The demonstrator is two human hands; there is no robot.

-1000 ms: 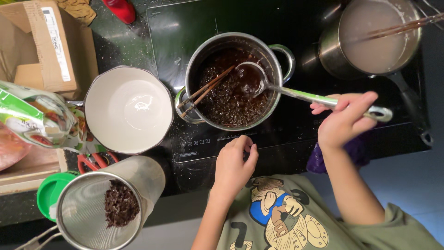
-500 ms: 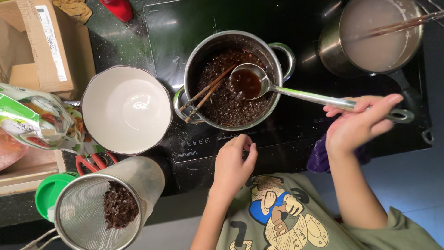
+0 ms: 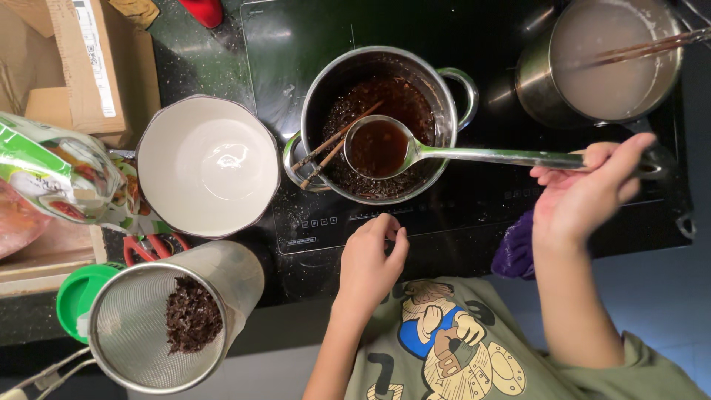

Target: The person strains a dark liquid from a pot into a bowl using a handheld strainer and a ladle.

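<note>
A polished steel ladle (image 3: 444,152) gleams over the shiny round steel pot (image 3: 379,122), a glossy white ceramic bowl (image 3: 207,167) at nine o'clock, fine wire-mesh strainer (image 3: 152,341) below.

Olive-green short-sleeved T-shirt (image 3: 592,370) with a cartoon print, bare forearms.

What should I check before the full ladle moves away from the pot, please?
1. Grip: the right hand holds the ladle at the far end of its handle. Ok.
2. Ladle bowl: level, filled with dark liquid, above the pot. Ok.
3. Chopsticks: they lean in the pot close beside the ladle; whether they touch it, cannot tell.
4. White bowl: empty, upright, left of the pot. Ok.
5. Left hand: holds nothing, rests on the cooktop's front edge, apart from the pot. Ok.
</note>
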